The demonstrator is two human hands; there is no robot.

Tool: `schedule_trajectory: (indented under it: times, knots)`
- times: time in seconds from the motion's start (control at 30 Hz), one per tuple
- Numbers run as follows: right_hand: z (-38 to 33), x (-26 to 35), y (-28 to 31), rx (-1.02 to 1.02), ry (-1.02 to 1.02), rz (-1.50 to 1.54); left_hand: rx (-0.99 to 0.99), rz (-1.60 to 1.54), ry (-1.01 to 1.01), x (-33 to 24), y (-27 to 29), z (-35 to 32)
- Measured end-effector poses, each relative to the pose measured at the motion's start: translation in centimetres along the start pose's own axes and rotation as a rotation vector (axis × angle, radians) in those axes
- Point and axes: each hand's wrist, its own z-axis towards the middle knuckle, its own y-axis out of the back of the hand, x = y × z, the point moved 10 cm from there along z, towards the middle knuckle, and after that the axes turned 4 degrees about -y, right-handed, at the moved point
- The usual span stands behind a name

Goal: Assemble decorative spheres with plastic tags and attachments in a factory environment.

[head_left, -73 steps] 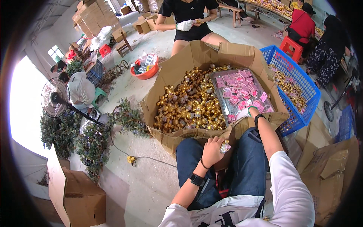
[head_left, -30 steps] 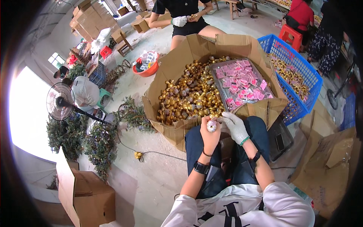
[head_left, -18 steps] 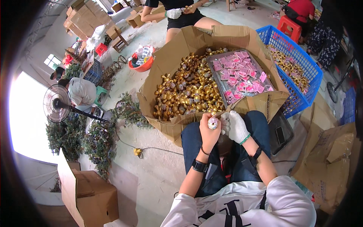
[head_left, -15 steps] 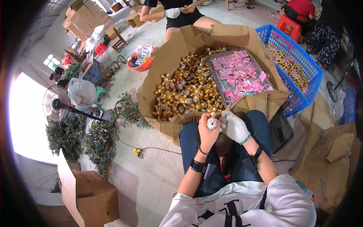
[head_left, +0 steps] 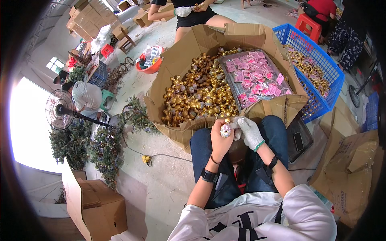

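Observation:
My bare left hand (head_left: 221, 141) is closed around a small shiny gold ornament (head_left: 225, 130) with a round, whitish, speckled end facing up. Beside it my right hand (head_left: 251, 133), in a white knitted glove with a green cuff, has its fingers bent together near the ornament's gold tip. Whatever the gloved fingers pinch is too small to make out. Both hands are over my lap, at the near edge of a large open cardboard box (head_left: 165, 86). Many similar gold ornaments (head_left: 197, 94) fill the box. A metal tray (head_left: 232, 89) of pink cards (head_left: 251, 70) rests on them at the right.
A blue plastic crate (head_left: 337, 86) of gold pieces stands right of the box. A dark tray with a phone (head_left: 298, 141) lies by my right knee. Flattened cardboard (head_left: 345, 172), a fan (head_left: 60, 109), leafy garlands (head_left: 106, 152) and another person's gloved hand (head_left: 183, 11) surround the area.
My gloved right hand has shifted slightly left, close against the ornament. My left hand keeps its grip. At the far left, a person in a pale top has changed posture.

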Motion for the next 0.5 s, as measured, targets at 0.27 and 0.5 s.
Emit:
schedule_trajectory:
  times: [0.27, 0.5]
  knots:
    - [-0.1, 0.5, 1.9, -0.177, 0.042, -0.194, 0.181, 0.075, -0.201, -2.9, -1.7, -0.4]
    - [0.9, 0.3, 1.4, -0.049, 0.304, -0.193, 0.205, 0.204, -0.259, -4.2, -2.3, -0.3]
